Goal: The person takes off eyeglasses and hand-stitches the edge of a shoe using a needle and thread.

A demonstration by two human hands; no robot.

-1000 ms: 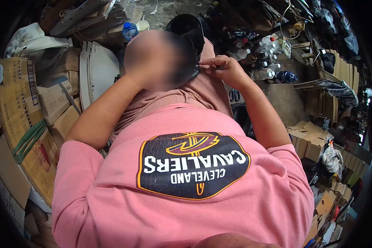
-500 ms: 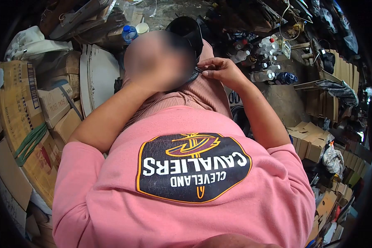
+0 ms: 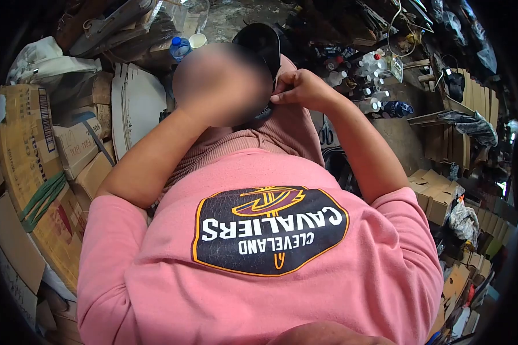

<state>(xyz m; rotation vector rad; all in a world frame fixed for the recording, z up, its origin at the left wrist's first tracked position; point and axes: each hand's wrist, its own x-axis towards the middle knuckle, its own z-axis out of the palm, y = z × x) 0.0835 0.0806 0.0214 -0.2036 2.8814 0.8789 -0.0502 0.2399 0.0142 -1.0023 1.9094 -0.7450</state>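
Note:
A black item (image 3: 258, 41) with a rounded, hollow top rests over my lap, on the pinkish ribbed clothing (image 3: 293, 129). A round blur covers its middle and most of my left hand (image 3: 204, 95), so those fingers cannot be made out. At the blur's right edge is my right hand (image 3: 296, 89), with thumb and fingertips pinched together against the dark edge of the item. Whatever lies between those fingertips is too small to tell.
Cardboard boxes (image 3: 77, 146) and a white panel (image 3: 137, 106) stand at the left. A blue-capped bottle (image 3: 179, 48) and a pale cup (image 3: 198, 41) are at the top. Several bottles (image 3: 374, 66), scissors (image 3: 326, 133) and more cardboard (image 3: 431, 192) lie at the right.
My right hand has moved slightly left, its fingers more curled and partly at the blur's edge. My right forearm has shifted, and the scissors show more fully beside my leg.

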